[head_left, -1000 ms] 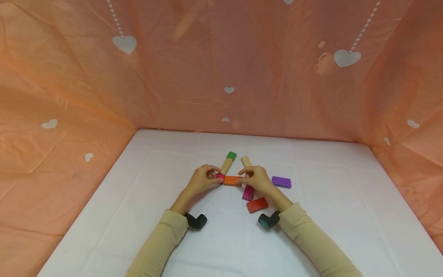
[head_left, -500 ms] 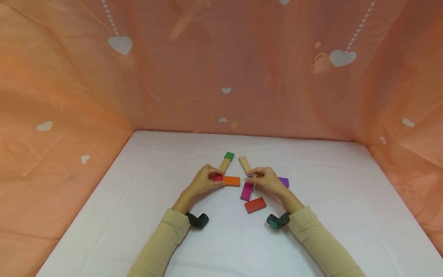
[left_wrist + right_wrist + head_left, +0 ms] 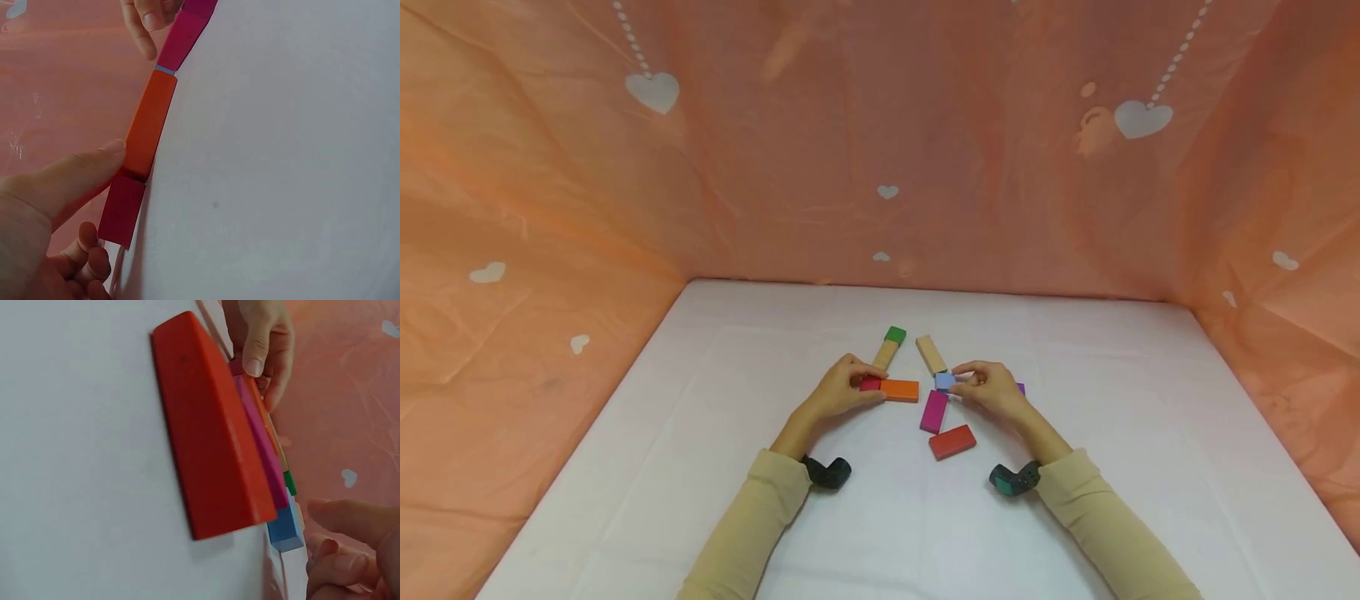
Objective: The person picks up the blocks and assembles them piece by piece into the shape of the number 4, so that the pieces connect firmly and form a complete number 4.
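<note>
The light blue block [image 3: 943, 382] lies on the white cloth [image 3: 760, 525], just to the left of the right hand [image 3: 996, 390], which is the nearer hand. It looks short, so I cannot say surely which way its long axis goes. The right thumb and forefinger stand a little apart at its right end; from the right wrist there seems to be a small gap, and I do not see a firm hold. The block sits between the near end of a beige block [image 3: 931, 355] and the far end of the magenta block [image 3: 934, 412], whose length runs toward the person. On its other side, past a narrow space, the orange block [image 3: 899, 391] lies crosswise, its right end facing the blue one. The left hand [image 3: 841, 389] pinches the crimson block [image 3: 870, 384] at the orange block's left end. Behind it, a second beige block [image 3: 885, 356] slants away, with the green block [image 3: 895, 336] at its far end. Nearer the person is the red block [image 3: 952, 442]; a purple block [image 3: 1021, 388] is mostly hidden behind the right hand.
</note>
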Available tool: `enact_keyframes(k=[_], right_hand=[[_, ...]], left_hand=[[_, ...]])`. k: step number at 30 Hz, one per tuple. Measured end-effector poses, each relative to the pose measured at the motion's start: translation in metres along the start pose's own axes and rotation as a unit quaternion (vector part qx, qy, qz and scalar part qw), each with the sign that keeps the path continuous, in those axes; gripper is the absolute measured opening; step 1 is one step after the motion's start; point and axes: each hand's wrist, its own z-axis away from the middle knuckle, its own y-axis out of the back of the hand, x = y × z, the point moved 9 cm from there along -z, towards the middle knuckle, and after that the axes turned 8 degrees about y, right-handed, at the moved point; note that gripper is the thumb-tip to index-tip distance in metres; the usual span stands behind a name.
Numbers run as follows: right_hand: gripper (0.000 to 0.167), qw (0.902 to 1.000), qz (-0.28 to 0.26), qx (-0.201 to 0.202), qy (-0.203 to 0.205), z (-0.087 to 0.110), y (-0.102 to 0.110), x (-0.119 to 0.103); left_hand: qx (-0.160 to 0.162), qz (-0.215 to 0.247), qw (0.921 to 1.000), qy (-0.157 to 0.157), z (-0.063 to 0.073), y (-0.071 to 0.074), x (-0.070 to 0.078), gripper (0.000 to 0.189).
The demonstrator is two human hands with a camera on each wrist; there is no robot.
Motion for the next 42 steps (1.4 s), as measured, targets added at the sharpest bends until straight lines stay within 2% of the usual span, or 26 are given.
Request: enact_keyframes(k=[8, 18, 30, 37, 42], right_hand=[[0.039, 0.9998, 0.017, -0.003, 0.011, -0.0011, -0.0032, -0.0013], [0.033, 0.9993, 0.035, 0.001, -0.010, -0.0012, -0.0057, 0.0023], [0.031, 0.9992, 0.038, -0.001, -0.008, -0.0016, -0.0074, 0.0025], [0.031, 0.9993, 0.036, -0.003, -0.011, -0.0020, -0.0094, 0.0035], [0.031, 0.9995, 0.028, -0.006, -0.014, -0.0010, -0.0102, 0.0036]], left_hand=[[0.006, -0.001, 1.0000, 0.005, 0.0000, 0.0010, -0.0031, 0.031], [0.004, -0.010, 0.9999, -0.001, -0.0021, -0.0012, -0.0051, 0.030], [0.010, -0.011, 0.9999, -0.004, -0.0018, 0.0001, -0.0045, 0.030], [0.009, -0.011, 0.9999, 0.006, -0.0029, -0.0001, -0.0054, 0.030], [0.010, -0.006, 0.9999, -0.001, -0.0021, -0.0008, -0.0041, 0.029]])
